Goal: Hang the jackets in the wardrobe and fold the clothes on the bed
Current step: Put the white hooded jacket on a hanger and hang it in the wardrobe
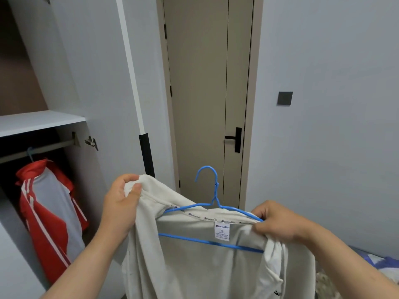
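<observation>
Two bare hands hold up a cream-white jacket [194, 266] with a blue wire hanger [212, 212] partly inside its neck. The left hand [121, 203] pinches the collar's left end; the right hand [278, 221] has fingers curled around the right shoulder and hanger end. Beyond, left, a red and grey jacket [47, 212] hangs on the wardrobe rail [38, 148]. A beige door [205, 93] stands closed behind.

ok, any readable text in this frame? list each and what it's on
"XL": on the white neck label inside the cream jacket.
Blue script brand word above it: starts with "D", rest too blurred to spell.
Same script repeated along the neck tape: not legible.
Small print under "XL": too small.
At the jacket's lower right edge, a dark mark: cut off, unreadable.
</observation>
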Motion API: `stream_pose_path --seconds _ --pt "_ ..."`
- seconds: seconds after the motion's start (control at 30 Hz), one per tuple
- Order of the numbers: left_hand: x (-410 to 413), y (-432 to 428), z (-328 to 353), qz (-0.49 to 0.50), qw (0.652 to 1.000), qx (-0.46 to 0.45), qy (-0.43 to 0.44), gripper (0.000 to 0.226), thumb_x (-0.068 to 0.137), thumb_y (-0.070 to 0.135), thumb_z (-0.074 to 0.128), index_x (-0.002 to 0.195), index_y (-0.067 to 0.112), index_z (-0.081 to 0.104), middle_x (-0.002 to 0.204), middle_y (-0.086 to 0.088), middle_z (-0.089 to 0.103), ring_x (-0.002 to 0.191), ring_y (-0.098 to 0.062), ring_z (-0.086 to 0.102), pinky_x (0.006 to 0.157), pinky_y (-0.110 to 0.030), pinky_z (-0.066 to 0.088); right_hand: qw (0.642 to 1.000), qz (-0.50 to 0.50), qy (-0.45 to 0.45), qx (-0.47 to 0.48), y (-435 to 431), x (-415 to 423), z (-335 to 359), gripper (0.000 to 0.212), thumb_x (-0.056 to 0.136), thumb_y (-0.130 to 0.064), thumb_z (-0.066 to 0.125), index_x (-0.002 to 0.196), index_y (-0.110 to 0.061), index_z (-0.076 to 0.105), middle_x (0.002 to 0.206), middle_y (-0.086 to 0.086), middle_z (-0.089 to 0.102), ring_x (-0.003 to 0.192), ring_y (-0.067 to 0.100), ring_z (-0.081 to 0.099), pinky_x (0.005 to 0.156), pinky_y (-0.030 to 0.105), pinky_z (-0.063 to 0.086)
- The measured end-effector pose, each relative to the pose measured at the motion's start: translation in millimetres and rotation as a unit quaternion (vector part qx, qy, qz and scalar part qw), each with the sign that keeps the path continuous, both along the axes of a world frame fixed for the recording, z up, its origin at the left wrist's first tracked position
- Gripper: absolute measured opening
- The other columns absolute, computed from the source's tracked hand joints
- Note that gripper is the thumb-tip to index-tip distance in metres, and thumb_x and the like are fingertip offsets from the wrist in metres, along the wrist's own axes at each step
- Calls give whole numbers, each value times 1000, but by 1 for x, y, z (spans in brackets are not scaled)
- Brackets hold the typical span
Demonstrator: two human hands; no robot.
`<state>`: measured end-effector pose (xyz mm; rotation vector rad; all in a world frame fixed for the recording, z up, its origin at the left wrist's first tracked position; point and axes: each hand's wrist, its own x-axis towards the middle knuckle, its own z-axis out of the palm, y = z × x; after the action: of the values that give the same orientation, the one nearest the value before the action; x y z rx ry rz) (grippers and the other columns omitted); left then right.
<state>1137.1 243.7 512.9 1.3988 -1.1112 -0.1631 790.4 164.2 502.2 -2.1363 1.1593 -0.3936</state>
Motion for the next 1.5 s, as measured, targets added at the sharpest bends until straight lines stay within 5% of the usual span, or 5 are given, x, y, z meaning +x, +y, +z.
stream_pose_path --seconds 0.27,0.43,0.73,1.03,1.5 --pt "-39 14 8 -206 956 92 -185 48 92 10 64 113 52 55 120 40 57 115 18 49 91 1 33 996 -7 -72 -58 1 14 8 13 71 -10 53 58 -11 52 55 -9 35 53 8 30 49 24 25" --pt "-22 9 17 -256 961 62 88 25 94 3 57 113 20 61 104 -3 75 100 -13 69 90 -22 50 992 -23 -116 -38 4 10 8 14 65 -16 53 59 -5 46 59 -2 35 58 13 31 54 30 23" --pt "24 -18 -27 31 894 208 -396 22 102 39 38 111 38 57 105 18 56 104 -13 52 84 -32 30 991 4 -134 3 10 13 5 21 69 -16 56 65 4 51 63 3 37 61 15 35 58 32 25" --pt "47 -15 -54 -62 979 193 -9 19 102 44 41 105 34 57 103 14 60 96 -5 56 75 -23 42 983 -26 -178 46 4 -2 16 35 65 -16 65 75 17 58 68 7 46 68 21 40 65 36 29" --pt "55 -26 -11 20 975 193 -105 38 103 22 46 67 14 55 73 -5 58 68 -18 52 59 -24 34 997 52 45 -47 10 -8 38 28 81 -17 68 57 -18 52 53 -12 38 51 3 35 51 22 28"
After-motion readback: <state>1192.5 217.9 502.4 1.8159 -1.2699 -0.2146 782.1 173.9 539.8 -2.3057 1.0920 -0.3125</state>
